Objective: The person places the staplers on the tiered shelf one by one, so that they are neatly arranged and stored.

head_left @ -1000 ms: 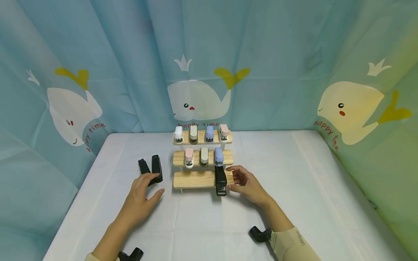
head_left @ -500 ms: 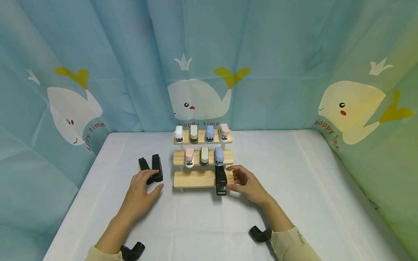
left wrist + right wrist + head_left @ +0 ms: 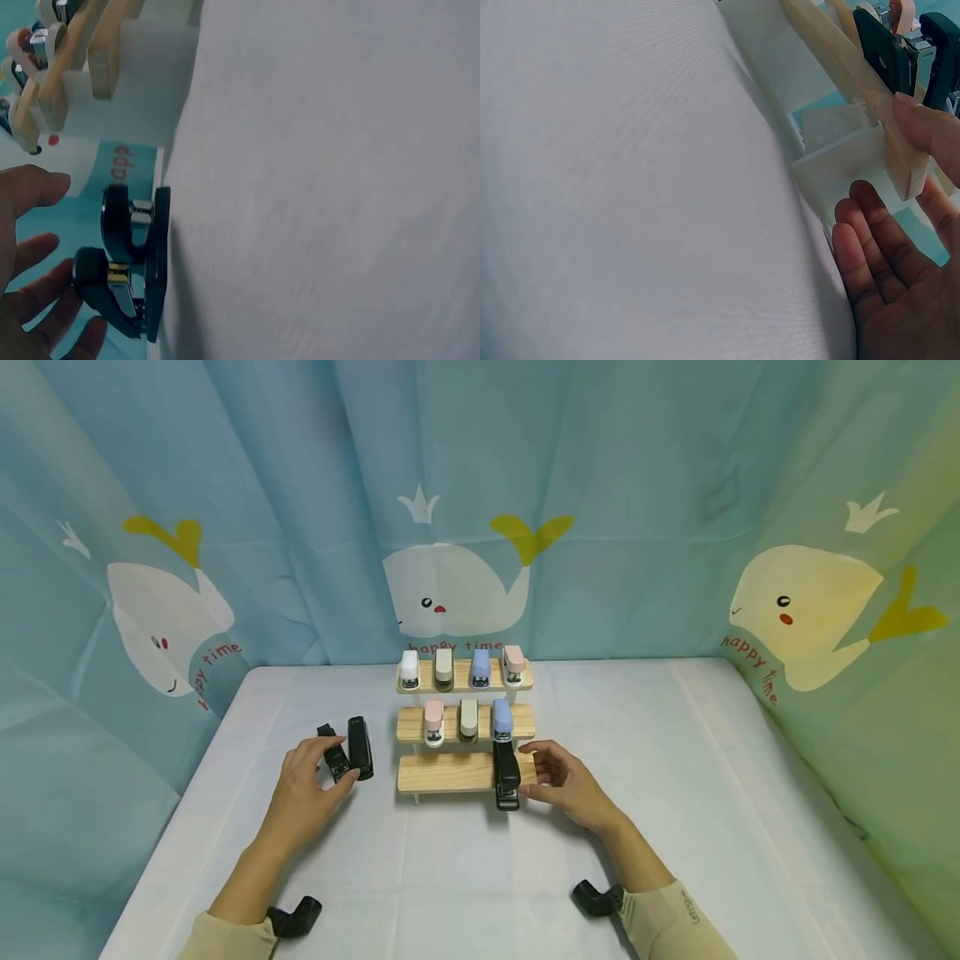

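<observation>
In the head view my left hand (image 3: 302,789) spreads over the left of two black staplers (image 3: 336,762), thumb and fingers on either side. The left wrist view has its fingertips at that stapler's rounded end (image 3: 91,270), with the thumb apart. Beside it lies the other black stapler (image 3: 360,747). My right hand (image 3: 568,785) stays at the right end of a three-tier wooden rack (image 3: 442,774), beside a black stapler (image 3: 507,777) on the bottom shelf. In the right wrist view the thumb (image 3: 922,124) touches near that stapler's base; the other fingers lie loosely below the shelf end.
The middle shelf bears a pink (image 3: 433,721), a grey (image 3: 468,718) and a blue mini stapler (image 3: 502,718). White, grey, blue and pink ones line the top shelf (image 3: 462,681). A whale-print curtain (image 3: 637,527) surrounds the white table (image 3: 465,877).
My left hand has shifted left, from beside the right one of the two loose black staplers to over the left one. The right hand has held its place at the rack.
</observation>
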A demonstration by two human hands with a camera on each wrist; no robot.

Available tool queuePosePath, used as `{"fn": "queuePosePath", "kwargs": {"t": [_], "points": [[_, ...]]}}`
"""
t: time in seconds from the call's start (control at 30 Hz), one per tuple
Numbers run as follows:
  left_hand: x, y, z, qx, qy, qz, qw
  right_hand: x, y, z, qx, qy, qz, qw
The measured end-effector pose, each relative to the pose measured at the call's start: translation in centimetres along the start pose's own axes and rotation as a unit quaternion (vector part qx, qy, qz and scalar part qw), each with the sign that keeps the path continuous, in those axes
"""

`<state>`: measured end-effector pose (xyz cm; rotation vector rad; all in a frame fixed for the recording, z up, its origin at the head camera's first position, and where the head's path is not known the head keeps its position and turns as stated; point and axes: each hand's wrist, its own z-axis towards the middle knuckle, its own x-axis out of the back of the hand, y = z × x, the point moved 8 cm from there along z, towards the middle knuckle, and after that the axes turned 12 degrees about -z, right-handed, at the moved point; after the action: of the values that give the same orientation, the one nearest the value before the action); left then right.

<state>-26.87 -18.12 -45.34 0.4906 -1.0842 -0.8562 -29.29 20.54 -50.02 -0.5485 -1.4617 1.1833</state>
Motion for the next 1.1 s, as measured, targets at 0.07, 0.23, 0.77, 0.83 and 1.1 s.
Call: {"fn": "queuePosePath", "kwargs": {"t": [0.07, 0.23, 0.77, 0.83, 1.1], "points": [[0.0, -0.4, 0.2, 0.014, -0.012, -0.002, 0.9998, 0.0, 0.0, 0.0, 0.000, 0.001, 0.000, 1.0000], [-0.1, -1.9, 0.7, 0.075, -0.055, -0.004, 0.9957, 0.0, 0.1, 0.0, 0.003, 0.001, -0.002, 1.0000], [0.2, -5.7, 1.8, 0.153, -0.110, -0.048, 0.9809, -0.1, -0.1, 0.0, -0.001, -0.004, -0.001, 1.0000], [0.2, -6.2, 1.9, 0.162, -0.120, -0.057, 0.9778, -0.1, -0.1, 0.0, -0.002, -0.004, 0.000, 1.0000], [-0.2, -8.0, 2.4, 0.194, -0.161, -0.070, 0.9652, -0.1, -0.1, 0.0, -0.002, -0.002, 0.002, 1.0000]]}}
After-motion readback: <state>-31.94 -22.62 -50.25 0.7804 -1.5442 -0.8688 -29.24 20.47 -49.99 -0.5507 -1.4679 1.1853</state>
